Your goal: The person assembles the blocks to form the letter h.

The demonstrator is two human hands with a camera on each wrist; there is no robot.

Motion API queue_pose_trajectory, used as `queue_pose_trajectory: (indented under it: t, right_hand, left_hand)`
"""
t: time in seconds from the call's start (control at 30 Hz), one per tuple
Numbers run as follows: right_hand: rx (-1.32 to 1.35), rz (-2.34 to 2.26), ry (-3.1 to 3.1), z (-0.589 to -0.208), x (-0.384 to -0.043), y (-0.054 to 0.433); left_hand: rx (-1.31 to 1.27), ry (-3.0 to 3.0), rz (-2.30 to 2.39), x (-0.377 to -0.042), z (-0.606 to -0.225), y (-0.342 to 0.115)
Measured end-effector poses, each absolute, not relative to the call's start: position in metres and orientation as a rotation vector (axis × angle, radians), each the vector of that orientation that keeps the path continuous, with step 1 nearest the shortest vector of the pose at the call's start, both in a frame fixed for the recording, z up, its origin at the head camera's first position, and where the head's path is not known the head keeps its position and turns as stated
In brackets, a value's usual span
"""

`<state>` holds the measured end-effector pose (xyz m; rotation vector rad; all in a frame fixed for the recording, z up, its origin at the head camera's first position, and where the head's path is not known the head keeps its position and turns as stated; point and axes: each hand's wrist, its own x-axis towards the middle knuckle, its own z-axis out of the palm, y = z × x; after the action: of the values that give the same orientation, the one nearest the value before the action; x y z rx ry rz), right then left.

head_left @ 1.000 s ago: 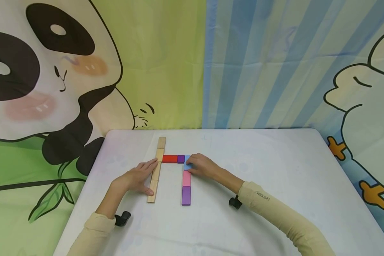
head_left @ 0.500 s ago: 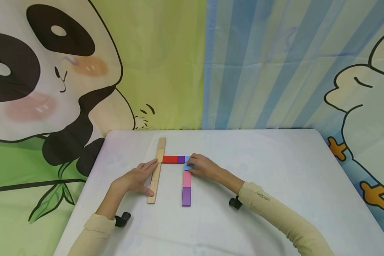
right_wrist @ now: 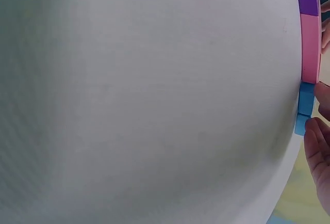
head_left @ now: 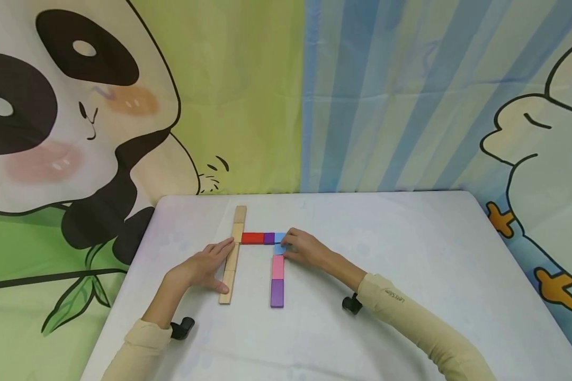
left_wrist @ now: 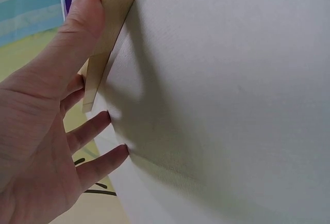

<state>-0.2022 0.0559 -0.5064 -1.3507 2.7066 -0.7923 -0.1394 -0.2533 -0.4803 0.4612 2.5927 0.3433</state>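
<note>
A row of plain wooden blocks (head_left: 233, 257) runs away from me on the table. My left hand (head_left: 201, 267) rests along its left side, fingers spread; the thumb touches the near part and the fingertips the middle. From the row a red block (head_left: 252, 238) and a small purple block (head_left: 269, 238) extend right to two light blue blocks (head_left: 279, 248). A pink block (head_left: 277, 267) and a longer purple block (head_left: 277, 293) continue toward me. My right hand (head_left: 307, 250) touches the blue blocks with thumb and fingertips, bent but not wrapped around them, as the right wrist view shows.
The blocks lie on a white table (head_left: 386, 238) whose back edge meets a printed curtain (head_left: 248, 106) with a panda. Black wrist cameras hang below both forearms, the left one (head_left: 182, 328) and the right one (head_left: 351, 304).
My right fingertips have slid slightly to the right, showing more of the blue blocks. The left hand and the blocks stay in place; the head view shifts a little.
</note>
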Motion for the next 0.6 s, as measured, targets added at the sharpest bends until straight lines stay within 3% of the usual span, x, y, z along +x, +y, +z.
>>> queue_pose_trajectory:
  t: [0.6]
  right_hand:
    - [-1.398,-0.782,2.809,-0.5151,-0.1964,0.0545]
  left_hand:
    - [0.465,2.603,0.326,-0.139,-0.4835,-0.254]
